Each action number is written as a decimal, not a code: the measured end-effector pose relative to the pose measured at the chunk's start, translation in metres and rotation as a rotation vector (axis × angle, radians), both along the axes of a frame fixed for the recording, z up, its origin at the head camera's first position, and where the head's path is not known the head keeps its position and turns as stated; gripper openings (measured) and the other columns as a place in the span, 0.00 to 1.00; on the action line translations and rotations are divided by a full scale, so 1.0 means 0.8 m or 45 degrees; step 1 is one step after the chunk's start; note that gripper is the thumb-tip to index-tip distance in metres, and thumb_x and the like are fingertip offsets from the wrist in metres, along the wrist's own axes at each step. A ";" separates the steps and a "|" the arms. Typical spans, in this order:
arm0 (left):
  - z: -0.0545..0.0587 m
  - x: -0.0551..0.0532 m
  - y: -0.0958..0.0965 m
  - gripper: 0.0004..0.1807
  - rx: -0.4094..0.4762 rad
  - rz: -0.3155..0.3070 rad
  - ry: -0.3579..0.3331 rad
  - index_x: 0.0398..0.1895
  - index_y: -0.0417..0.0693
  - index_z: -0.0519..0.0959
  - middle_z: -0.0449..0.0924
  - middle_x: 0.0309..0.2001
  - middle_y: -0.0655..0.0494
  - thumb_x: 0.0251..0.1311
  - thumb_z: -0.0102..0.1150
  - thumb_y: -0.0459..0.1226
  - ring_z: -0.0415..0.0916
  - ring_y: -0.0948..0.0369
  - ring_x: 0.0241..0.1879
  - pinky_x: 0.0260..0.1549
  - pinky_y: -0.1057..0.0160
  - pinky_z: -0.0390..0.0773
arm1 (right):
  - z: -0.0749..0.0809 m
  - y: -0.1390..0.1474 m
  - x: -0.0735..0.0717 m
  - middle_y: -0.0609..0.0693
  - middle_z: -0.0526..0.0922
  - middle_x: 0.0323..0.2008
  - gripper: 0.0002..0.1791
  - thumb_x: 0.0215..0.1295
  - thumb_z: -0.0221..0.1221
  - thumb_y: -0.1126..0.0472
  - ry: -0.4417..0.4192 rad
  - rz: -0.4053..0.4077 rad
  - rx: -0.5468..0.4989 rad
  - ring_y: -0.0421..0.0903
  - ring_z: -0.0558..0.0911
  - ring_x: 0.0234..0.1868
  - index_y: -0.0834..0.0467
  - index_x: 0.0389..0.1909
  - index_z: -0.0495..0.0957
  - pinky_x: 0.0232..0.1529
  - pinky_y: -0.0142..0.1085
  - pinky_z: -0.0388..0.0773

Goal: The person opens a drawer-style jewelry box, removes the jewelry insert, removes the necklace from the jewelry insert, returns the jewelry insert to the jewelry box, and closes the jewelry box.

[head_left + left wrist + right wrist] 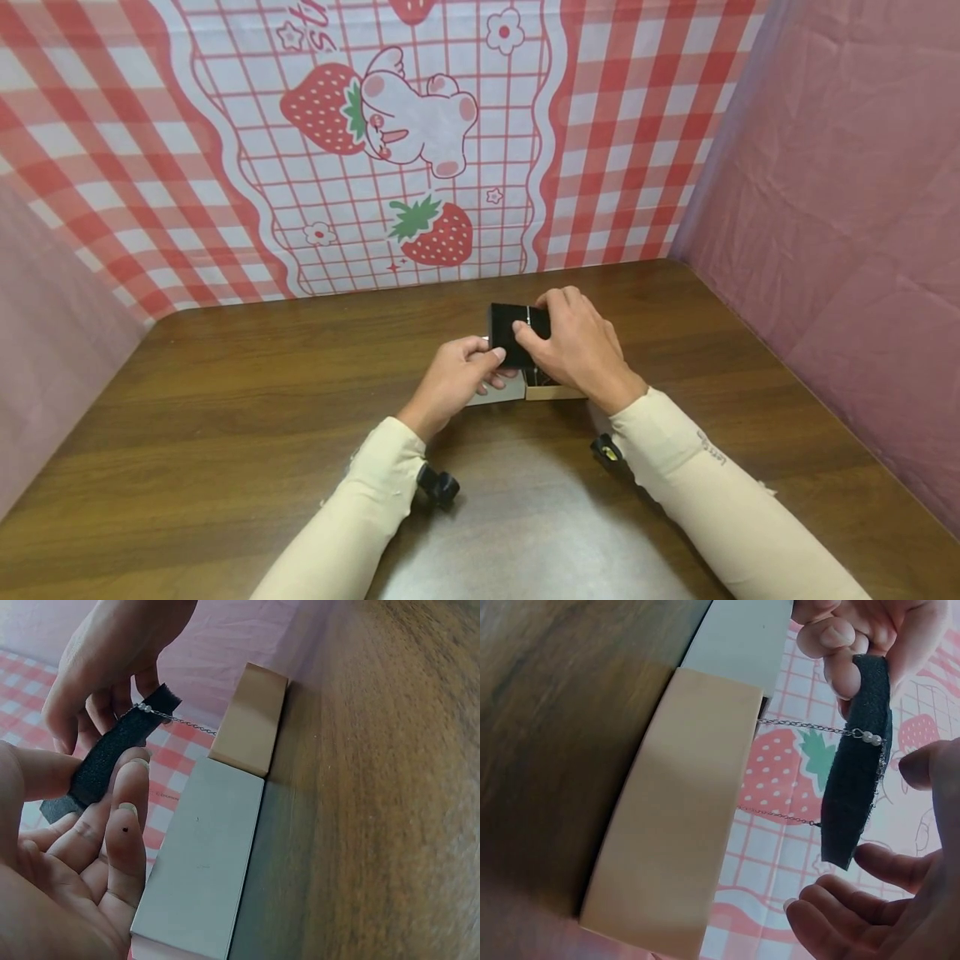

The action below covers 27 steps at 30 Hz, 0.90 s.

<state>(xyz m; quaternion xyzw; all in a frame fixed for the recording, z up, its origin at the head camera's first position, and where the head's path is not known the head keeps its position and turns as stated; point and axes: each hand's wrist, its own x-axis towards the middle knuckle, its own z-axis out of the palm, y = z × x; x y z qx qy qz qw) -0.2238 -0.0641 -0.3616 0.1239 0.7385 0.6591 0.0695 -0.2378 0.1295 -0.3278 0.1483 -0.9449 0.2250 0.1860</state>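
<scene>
Our left hand (465,371) pinches a black pad (507,321) between thumb and fingers; our right hand (581,342) spreads loose fingers about its other end (whether they touch, we cannot quite tell). The pad's long edge runs from hand to hand, above a tan box (679,802), chain (802,726) trailing boxward. Beside sits a white box (199,855) on our wooden table (225,467), before a strawberry-print cloth (637,125).
</scene>
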 end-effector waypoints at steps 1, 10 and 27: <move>0.000 0.000 0.000 0.14 0.008 0.003 0.000 0.49 0.34 0.79 0.87 0.35 0.45 0.70 0.57 0.38 0.82 0.60 0.29 0.28 0.65 0.77 | 0.000 0.000 0.000 0.55 0.75 0.46 0.29 0.66 0.58 0.39 -0.001 0.006 -0.005 0.50 0.74 0.41 0.61 0.53 0.74 0.38 0.49 0.77; -0.003 0.000 0.000 0.09 0.114 0.062 0.012 0.39 0.36 0.76 0.87 0.35 0.40 0.70 0.56 0.36 0.82 0.61 0.25 0.24 0.66 0.75 | -0.002 0.001 -0.003 0.55 0.80 0.49 0.31 0.70 0.54 0.38 -0.046 0.003 -0.052 0.50 0.80 0.44 0.61 0.59 0.74 0.44 0.51 0.78; -0.004 -0.002 0.001 0.09 0.226 0.180 0.035 0.39 0.37 0.75 0.87 0.34 0.43 0.71 0.55 0.36 0.81 0.61 0.26 0.24 0.66 0.75 | -0.004 -0.001 -0.005 0.48 0.86 0.37 0.35 0.72 0.47 0.34 -0.090 -0.014 -0.036 0.49 0.84 0.36 0.59 0.62 0.74 0.37 0.50 0.78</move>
